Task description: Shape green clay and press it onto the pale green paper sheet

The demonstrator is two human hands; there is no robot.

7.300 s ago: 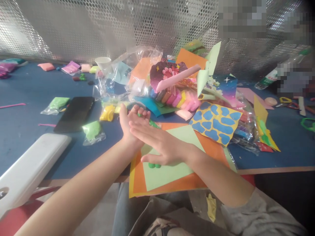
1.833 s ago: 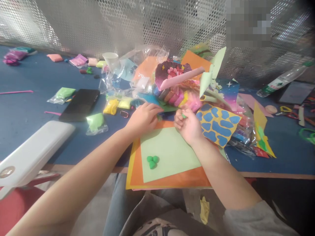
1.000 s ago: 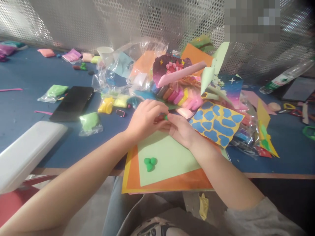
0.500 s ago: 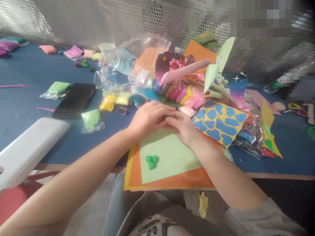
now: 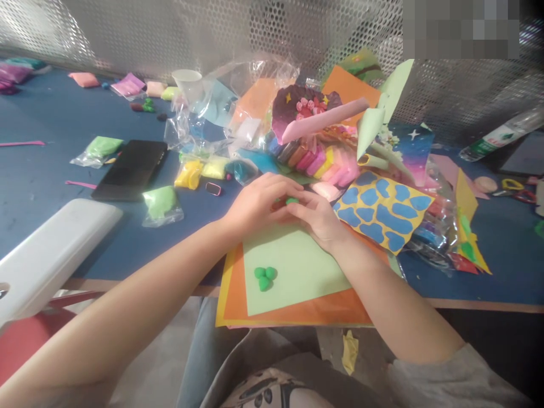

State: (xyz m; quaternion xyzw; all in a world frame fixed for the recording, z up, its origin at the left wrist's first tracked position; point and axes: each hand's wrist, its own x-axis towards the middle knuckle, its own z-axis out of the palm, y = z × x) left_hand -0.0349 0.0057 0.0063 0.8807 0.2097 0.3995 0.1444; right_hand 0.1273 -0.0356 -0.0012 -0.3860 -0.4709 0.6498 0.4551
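Note:
Both my hands meet over the far part of a pale green paper sheet (image 5: 293, 272). Between the fingertips shows a small bit of green clay (image 5: 292, 200), pinched from both sides. My left hand (image 5: 264, 199) is closed with its fingers curved over the clay. My right hand (image 5: 319, 218) is closed against it, thumb and fingertips pressed close. Part of the clay is hidden by the fingers. Three green clay balls (image 5: 264, 277) lie touching in a cluster on the near left of the sheet. Orange paper (image 5: 297, 315) and yellow paper lie under it.
Beyond my hands are bagged clay bars (image 5: 314, 161) and rolled paper. A yellow sheet with blue patches (image 5: 382, 211) lies right. Left are a black tablet-like slab (image 5: 130, 170), green clay packets (image 5: 160, 203) and a white chair back (image 5: 59, 249). A plastic bottle (image 5: 505, 135) leans far right.
The view has shifted slightly. A bit more of the green clay shows between my fingertips. The three balls on the sheet stay as they were.

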